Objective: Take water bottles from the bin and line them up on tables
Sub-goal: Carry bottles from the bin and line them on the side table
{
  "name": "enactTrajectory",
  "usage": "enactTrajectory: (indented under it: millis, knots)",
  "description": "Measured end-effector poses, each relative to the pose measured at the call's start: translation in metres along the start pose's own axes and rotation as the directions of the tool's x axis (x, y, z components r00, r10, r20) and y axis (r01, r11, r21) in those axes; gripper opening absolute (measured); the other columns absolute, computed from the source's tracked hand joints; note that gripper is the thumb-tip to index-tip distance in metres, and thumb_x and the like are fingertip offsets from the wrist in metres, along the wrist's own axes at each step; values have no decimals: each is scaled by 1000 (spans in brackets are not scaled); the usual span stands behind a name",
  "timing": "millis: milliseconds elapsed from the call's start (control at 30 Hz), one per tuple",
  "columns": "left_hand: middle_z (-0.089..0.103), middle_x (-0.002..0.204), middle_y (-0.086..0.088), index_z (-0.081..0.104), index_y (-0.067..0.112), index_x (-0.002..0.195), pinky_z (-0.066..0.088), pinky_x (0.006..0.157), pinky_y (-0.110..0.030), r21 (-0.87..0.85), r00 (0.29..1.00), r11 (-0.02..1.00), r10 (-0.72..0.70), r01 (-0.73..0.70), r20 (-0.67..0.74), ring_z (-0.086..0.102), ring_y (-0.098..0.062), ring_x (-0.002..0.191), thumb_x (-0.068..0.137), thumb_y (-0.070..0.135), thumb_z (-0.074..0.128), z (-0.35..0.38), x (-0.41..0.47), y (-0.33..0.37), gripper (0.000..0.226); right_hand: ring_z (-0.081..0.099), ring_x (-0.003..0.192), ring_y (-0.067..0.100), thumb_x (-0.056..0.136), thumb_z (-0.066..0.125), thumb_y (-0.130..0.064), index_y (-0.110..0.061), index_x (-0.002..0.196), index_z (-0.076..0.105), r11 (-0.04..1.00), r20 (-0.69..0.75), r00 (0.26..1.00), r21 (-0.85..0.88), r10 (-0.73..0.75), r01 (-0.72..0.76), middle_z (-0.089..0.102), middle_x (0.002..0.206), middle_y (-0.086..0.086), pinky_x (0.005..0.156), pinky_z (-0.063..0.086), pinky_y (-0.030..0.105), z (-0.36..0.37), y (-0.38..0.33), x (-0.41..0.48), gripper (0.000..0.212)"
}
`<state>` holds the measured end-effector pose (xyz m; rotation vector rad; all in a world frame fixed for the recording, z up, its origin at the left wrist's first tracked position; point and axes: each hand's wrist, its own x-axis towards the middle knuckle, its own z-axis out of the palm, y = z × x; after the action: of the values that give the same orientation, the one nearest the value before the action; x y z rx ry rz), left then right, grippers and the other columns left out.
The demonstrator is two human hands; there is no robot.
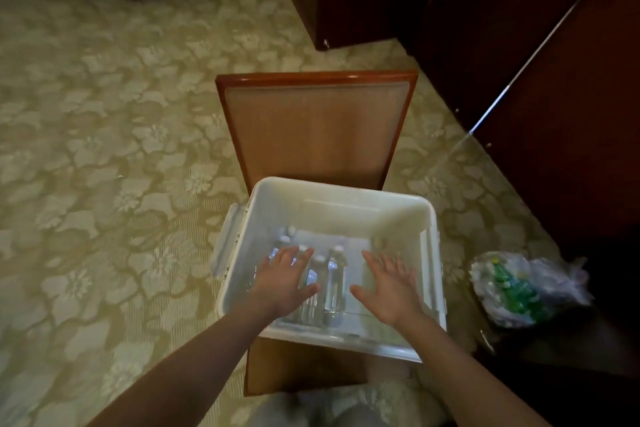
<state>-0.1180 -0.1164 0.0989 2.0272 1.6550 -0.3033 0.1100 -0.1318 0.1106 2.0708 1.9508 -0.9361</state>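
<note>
— So, both hands empty?
— Yes: left hand (pixel 284 276) and right hand (pixel 391 286) hover spread over the bin (pixel 346 188). Water bottles (pixel 334 282) sit in its left half; I'd grip each round the body.

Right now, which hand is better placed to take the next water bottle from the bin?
Left. The left hand is open right above the water bottles in the bin; the right hand is over its bare bottom.
</note>
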Motion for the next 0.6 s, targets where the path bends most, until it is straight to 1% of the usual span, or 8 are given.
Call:
enactTrajectory:
  millis: [67, 167, 333, 400, 500, 533, 600]
  knots:
    - [16, 162, -2, 7, 34, 155, 17, 119, -50, -5, 997, 1000, 5, -5, 75, 12, -23, 150, 92, 64, 42, 5, 27, -7, 78, -9, 153, 32, 93, 48, -59, -38, 157, 10, 999, 56, 998, 16, 30, -31, 6, 167, 4, 122, -3, 54, 7, 2, 25, 77]
    - [19, 161, -1, 9, 33, 155, 17, 119, -48, -5, 987, 1000, 3, -2, 161, 15, -22, 149, 92, 60, 46, 19, 59, -14, 78, -6, 153, 32, 93, 49, -58, -37, 157, 11, 997, 135, 988, 20, 68, -72, 8, 167, 4, 121, -2, 53, 21, 7, 58, 77]
    - [13, 163, -5, 5, 31, 156, 12, 120, -45, 41, 964, 999, -5, -6, 264, 10, -25, 150, 93, 58, 46, 55, 106, -25, 79, 3, 153, 32, 93, 53, -55, -36, 157, 15, 986, 238, 964, 86, 120, -144, 12, 166, 6, 122, 1, 53, 56, 22, 115, 77]
    - [12, 163, -5, 9, 30, 155, 9, 121, -45, 28, 960, 1000, -11, 3, 279, 9, -24, 150, 93, 58, 47, 73, 126, -30, 78, 7, 153, 32, 92, 56, -52, -34, 157, 17, 979, 285, 949, 112, 133, -171, 16, 165, 7, 122, 6, 50, 74, 30, 138, 77]
    - [13, 163, -3, 11, 30, 156, 12, 121, -44, -16, 955, 1000, -11, 16, 297, 7, -22, 151, 91, 59, 50, 99, 156, -39, 81, 13, 152, 32, 90, 59, -52, -33, 156, 18, 977, 346, 929, 116, 131, -181, 23, 163, 7, 121, 14, 49, 103, 41, 171, 81]
    - [11, 163, -2, 10, 30, 156, 11, 121, -44, -22, 951, 1000, -8, 16, 310, 5, -22, 151, 90, 60, 51, 107, 163, -41, 83, 19, 150, 31, 89, 61, -52, -32, 156, 19, 976, 364, 923, 125, 124, -181, 28, 161, 7, 121, 19, 47, 110, 43, 179, 82]
    - [5, 164, -1, 8, 29, 156, 4, 122, -43, 9, 948, 1000, 12, -16, 319, -4, -23, 152, 90, 61, 50, 120, 174, -43, 85, 37, 141, 30, 86, 67, -48, -30, 155, 25, 957, 379, 918, 204, 116, -205, 41, 153, 8, 114, 33, 41, 122, 45, 193, 82]
